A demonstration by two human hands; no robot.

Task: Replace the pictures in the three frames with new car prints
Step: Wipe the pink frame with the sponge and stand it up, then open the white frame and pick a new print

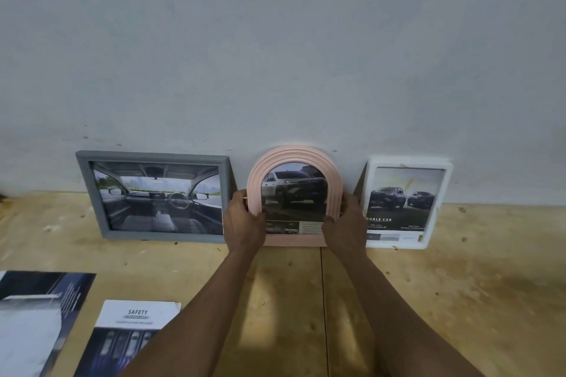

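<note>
Three frames lean against the grey wall on a wooden table. In the middle stands a pink arched frame (294, 154) holding a print of a pickup truck. My left hand (243, 220) grips its lower left side and my right hand (346, 223) grips its lower right side. To the left leans a grey rectangular frame (92, 193) showing a car interior. At the right is a white frame (444, 208) with a print of two dark pickups.
Two loose prints lie flat at the front left of the wooden table (459, 285): a dark blue sheet (36, 315) and one headed SAFETY (134, 333). The grey wall (275, 40) rises directly behind the frames.
</note>
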